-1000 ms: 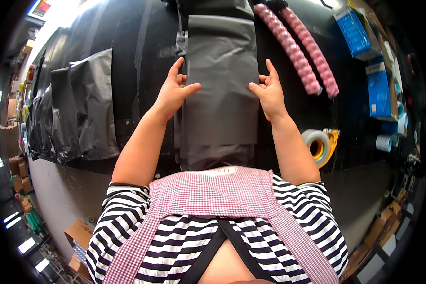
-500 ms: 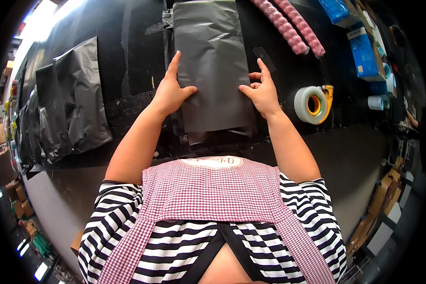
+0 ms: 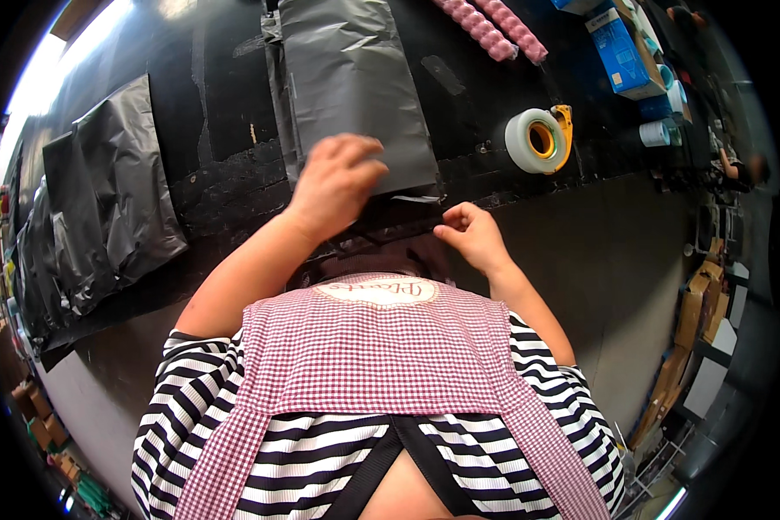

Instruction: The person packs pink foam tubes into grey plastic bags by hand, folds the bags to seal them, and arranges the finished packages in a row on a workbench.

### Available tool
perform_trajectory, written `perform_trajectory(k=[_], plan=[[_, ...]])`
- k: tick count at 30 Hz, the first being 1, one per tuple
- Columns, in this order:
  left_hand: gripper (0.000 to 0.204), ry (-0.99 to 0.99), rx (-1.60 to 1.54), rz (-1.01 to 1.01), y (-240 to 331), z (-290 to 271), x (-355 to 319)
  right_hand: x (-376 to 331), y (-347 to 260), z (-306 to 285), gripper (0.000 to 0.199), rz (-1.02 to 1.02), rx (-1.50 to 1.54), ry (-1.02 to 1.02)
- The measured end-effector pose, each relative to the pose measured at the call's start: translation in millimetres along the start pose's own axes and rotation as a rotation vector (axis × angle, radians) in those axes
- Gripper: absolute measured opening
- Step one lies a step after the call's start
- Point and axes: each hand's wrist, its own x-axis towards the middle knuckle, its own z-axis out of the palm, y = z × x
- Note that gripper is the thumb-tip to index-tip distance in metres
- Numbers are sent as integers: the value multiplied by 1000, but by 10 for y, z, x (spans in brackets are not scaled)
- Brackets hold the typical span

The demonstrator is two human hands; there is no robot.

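Observation:
A flat black plastic bag (image 3: 347, 87) lies lengthwise in front of me, its near edge a little raised. My left hand (image 3: 336, 186) is over the near left part of this bag, fingers curled and smeared by motion, so I cannot see whether it grips anything. Just off the bag's near right corner, my right hand (image 3: 477, 238) is closed, thumb and forefinger drawn toward each other by dark film at the table edge. What lies between those fingertips is too dark to make out.
More black plastic bags (image 3: 113, 191) lie overlapping at the left. To the right is a tape roll on a yellow dispenser (image 3: 536, 141). Pink bubbled strips (image 3: 490, 28) lie farther back. A blue box (image 3: 624, 56) and light-blue rolls (image 3: 656, 133) stand at the far right.
Both hands have left the bag's sides and come nearer to me. The left now hovers over the near part with fingers curled; the right has closed. The view has shifted slightly.

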Motion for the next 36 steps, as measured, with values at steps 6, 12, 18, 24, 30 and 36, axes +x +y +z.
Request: perform_trajectory(k=[6, 12, 18, 24, 30, 36], plan=[[18, -264, -306, 28, 565, 695, 24, -30, 140, 106, 20, 101, 334, -53], [15, -245, -376, -178, 687, 905, -22, -97, 149, 145, 23, 1, 412, -70], [7, -195, -396, -114, 713, 889, -30, 35, -1, -34, 19, 156, 556, -194], [12, -168, -202, 139, 650, 834, -98, 263, -138, -31, 22, 244, 370, -193], [12, -208, -1001, -271, 694, 316, -666, 260, 7, -9, 18, 203, 414, -184], [11, -281, -1485, -1642, 555, -467, -2806, 231, 80, -151, 19, 145, 416, -270]])
